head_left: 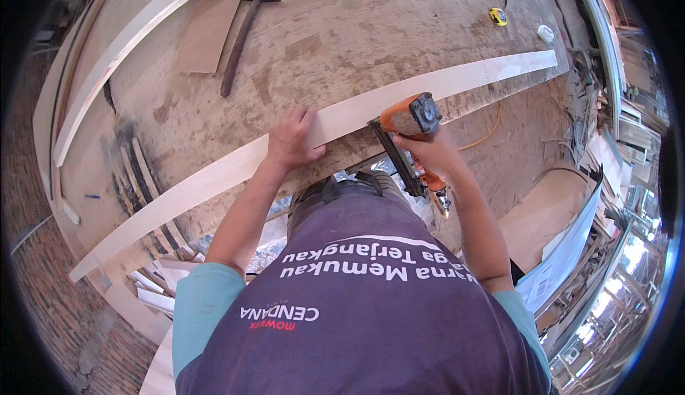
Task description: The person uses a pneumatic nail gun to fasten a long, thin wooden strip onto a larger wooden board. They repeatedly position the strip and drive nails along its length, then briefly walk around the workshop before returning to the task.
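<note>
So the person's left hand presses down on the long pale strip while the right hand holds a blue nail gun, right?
Not quite: the head view shows the nail gun in the right hand is orange, not blue. The left hand does press flat on the long pale strip.

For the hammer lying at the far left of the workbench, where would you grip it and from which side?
Grip the hammer on the lower half of its long dark handle, coming down from above. It lies flat on the workbench, head at the far end, handle slanting toward the person, so the near end is free and probably balances the heavy head best.
</note>
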`<state>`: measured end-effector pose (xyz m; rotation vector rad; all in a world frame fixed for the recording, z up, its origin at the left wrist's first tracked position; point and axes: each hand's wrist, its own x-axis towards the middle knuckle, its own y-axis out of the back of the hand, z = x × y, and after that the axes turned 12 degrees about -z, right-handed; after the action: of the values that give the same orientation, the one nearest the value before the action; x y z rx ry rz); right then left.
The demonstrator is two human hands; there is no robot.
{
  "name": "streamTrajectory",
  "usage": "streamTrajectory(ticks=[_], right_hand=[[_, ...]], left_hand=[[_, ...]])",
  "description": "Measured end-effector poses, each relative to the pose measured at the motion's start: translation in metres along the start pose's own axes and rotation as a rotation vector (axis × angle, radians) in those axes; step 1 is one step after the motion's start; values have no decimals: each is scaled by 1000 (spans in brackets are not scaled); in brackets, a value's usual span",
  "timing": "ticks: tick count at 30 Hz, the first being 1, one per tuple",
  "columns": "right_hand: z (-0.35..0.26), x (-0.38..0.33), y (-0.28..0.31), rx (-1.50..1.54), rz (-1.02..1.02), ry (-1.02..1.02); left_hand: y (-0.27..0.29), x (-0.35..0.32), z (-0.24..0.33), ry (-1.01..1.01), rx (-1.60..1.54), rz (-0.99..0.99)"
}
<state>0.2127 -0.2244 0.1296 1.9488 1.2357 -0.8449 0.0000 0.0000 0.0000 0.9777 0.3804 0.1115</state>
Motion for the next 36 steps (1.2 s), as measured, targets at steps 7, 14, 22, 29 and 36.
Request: streamTrajectory(ticks=[7, 14, 22, 29, 36], right_hand=[[0, 1, -9, -97, 36, 37], [16, 9, -10, -174, 106, 149], [-10, -2, -38, -144, 22, 149], [-20, -9, -46, -203, 27, 183], [-12, -7, -47, -266, 74, 166]], left_hand=[[-6, -2, -6, -43, -5, 62], [-1, 2, -2, -1, -62, -8], [-3, 0, -6, -42, -29, 38], [-5, -1, -9, -20, -18, 14], [23, -40, -31, 102, 108, 52]])
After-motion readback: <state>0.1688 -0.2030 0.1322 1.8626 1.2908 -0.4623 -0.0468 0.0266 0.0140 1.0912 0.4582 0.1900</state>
